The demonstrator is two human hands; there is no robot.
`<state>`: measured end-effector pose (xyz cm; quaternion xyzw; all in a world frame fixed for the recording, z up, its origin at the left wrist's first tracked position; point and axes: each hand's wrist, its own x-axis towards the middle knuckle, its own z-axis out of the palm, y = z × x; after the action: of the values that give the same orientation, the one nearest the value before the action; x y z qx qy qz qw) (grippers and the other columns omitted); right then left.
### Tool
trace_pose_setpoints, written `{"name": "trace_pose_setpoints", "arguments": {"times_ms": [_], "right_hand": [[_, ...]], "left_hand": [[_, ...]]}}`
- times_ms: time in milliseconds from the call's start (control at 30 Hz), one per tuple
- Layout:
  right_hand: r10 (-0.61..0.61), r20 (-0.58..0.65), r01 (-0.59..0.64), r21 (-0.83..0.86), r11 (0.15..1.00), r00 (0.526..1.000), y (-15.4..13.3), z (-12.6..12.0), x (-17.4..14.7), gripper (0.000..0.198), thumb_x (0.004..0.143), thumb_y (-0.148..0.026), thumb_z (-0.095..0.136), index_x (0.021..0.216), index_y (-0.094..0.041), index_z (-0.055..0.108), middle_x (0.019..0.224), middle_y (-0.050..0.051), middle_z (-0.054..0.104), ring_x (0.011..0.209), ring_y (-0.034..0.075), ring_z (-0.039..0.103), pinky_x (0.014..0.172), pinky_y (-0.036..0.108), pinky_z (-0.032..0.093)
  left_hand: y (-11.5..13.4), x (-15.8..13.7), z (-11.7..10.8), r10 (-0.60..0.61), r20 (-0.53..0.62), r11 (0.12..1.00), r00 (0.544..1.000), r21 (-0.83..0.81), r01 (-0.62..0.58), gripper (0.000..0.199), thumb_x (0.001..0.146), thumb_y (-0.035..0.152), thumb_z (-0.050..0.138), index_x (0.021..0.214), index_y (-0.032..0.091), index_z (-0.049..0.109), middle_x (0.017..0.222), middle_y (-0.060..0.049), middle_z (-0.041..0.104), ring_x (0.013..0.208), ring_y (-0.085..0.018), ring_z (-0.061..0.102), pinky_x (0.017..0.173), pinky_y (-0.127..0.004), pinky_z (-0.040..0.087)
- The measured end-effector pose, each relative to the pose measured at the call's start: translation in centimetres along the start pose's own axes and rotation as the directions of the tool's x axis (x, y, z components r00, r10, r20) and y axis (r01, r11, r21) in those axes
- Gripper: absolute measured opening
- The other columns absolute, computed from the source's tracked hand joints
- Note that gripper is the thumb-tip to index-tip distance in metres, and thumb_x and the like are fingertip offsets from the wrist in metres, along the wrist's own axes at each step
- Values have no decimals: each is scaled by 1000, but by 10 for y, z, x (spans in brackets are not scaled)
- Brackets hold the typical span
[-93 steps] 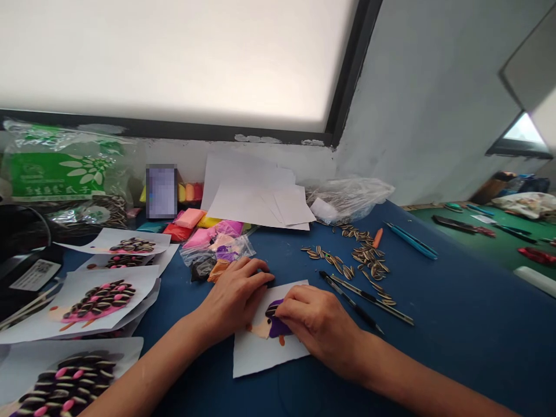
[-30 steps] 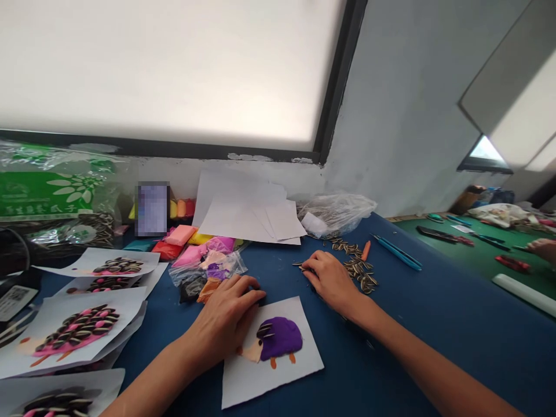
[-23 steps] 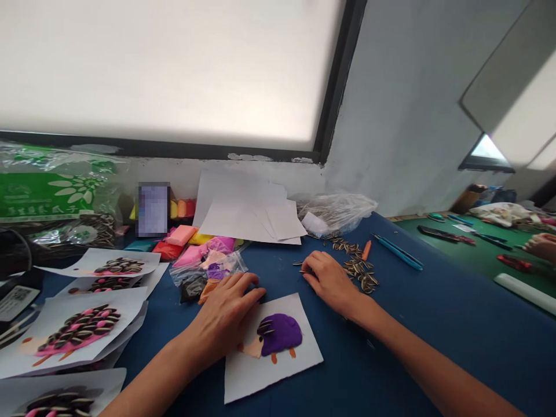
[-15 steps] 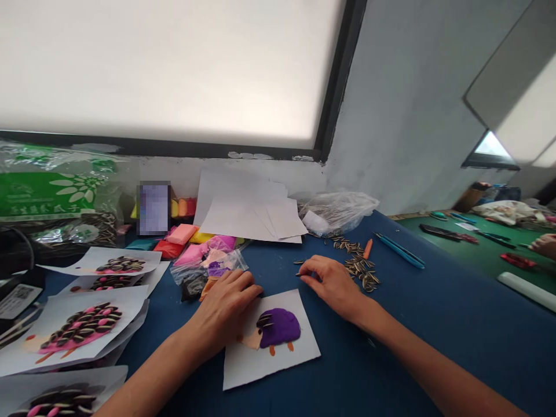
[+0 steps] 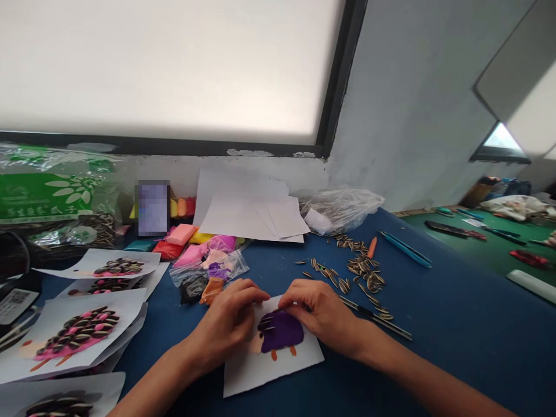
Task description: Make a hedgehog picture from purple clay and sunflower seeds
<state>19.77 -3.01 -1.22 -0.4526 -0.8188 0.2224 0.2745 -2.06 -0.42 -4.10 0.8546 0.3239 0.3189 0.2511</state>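
Hedgehog pic (image 5: 252,370) w/ L hand (image 5: 228,321) loosely open over edge, R hand (image 5: 324,315) pinching seed (image 5: 276,310) at purple back (image 5: 286,333).

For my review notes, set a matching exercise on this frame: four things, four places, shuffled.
Things
1. Right hand
2. Blue tool
3. Left hand
4. White sheets

Places
A. Below the window frame
B. Over the left side of the paper card
C. Fingertips at the purple shape's upper edge
D. Just right of the orange stick

Pairs: 1-C, 2-D, 3-B, 4-A
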Motion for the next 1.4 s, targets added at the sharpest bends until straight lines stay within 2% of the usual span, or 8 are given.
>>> {"name": "trace_pose_setpoints", "arguments": {"times_ms": [167, 400, 600, 900, 1033, 1167, 1333, 1400], "right_hand": [[-53, 0, 53, -2, 999, 999, 2, 5, 1, 21, 87, -5, 63, 89, -21, 76, 80, 0, 67, 73, 13, 62, 69, 23, 47], [-85, -30, 85, -20, 996, 996, 4, 13, 0, 19, 88, -6, 62, 87, -19, 75, 77, 0, 65, 71, 13, 60, 67, 23, 46], [-85, -5, 85, -55, 995, 996, 6, 13, 1, 20, 89, -6, 61, 88, -20, 75, 78, 0, 65, 71, 13, 59, 67, 22, 44], [-106, 37, 110, -152, 982, 994, 5, 13, 1, 18, 91, -10, 60, 88, -20, 74, 80, 1, 63, 76, 14, 60, 69, 23, 45], [-99, 68, 111, -213, 971, 993, 2, 12, 3, 18, 92, -9, 59, 88, -19, 74, 80, 2, 63, 76, 14, 59, 68, 22, 44], [-108, 84, 127, -269, 955, 991, -1, 12, 3, 21, 93, -9, 56, 87, -19, 73, 79, 2, 62, 74, 14, 58, 66, 22, 43], [-95, 104, 122, -298, 947, 990, -2, 13, 4, 20, 92, -7, 57, 87, -16, 74, 79, 3, 62, 74, 15, 58, 66, 23, 43], [-94, 116, 125, -297, 947, 989, -2, 14, 4, 20, 92, -6, 57, 86, -16, 74, 79, 4, 62, 74, 15, 58, 66, 23, 42]], "left_hand": [[-4, -1, -1, 15, 1, 1000, 1000, -7, -15, 50, 65, -3, 39, 97, 19, 70, 94, -5, 66, 85, -18, 63, 73, -29, 53], [-7, -2, 2, -1, -35, 999, 999, -39, 0, 50, 66, -3, 40, 91, 20, 77, 90, -5, 68, 80, -17, 64, 70, -28, 53], [-6, -1, 0, 70, -24, 998, 997, 12, -69, 51, 68, -3, 39, 90, 22, 78, 86, -4, 69, 79, -17, 64, 68, -27, 51], [-3, -2, 4, 195, -21, 972, 981, 137, -190, 40, 86, 4, 40, 90, 21, 76, 82, -6, 66, 72, -18, 59, 61, -29, 43], [0, -1, 1, 233, 40, 947, 972, 218, -236, 35, 93, 9, 41, 91, 20, 74, 84, -6, 66, 72, -18, 57, 60, -29, 41], [2, 0, 0, 271, 92, 918, 958, 274, -286, 34, 96, 9, 40, 91, 19, 72, 80, -5, 65, 68, -17, 54, 56, -28, 38], [2, 0, 3, 294, 43, 907, 955, 302, -293, 35, 97, 9, 39, 84, 17, 70, 76, -5, 63, 65, -17, 51, 55, -29, 32], [2, 0, 3, 307, 57, 899, 950, 311, -309, 33, 97, 9, 41, 84, 16, 70, 77, -5, 64, 65, -17, 50, 55, -29, 31]]}}
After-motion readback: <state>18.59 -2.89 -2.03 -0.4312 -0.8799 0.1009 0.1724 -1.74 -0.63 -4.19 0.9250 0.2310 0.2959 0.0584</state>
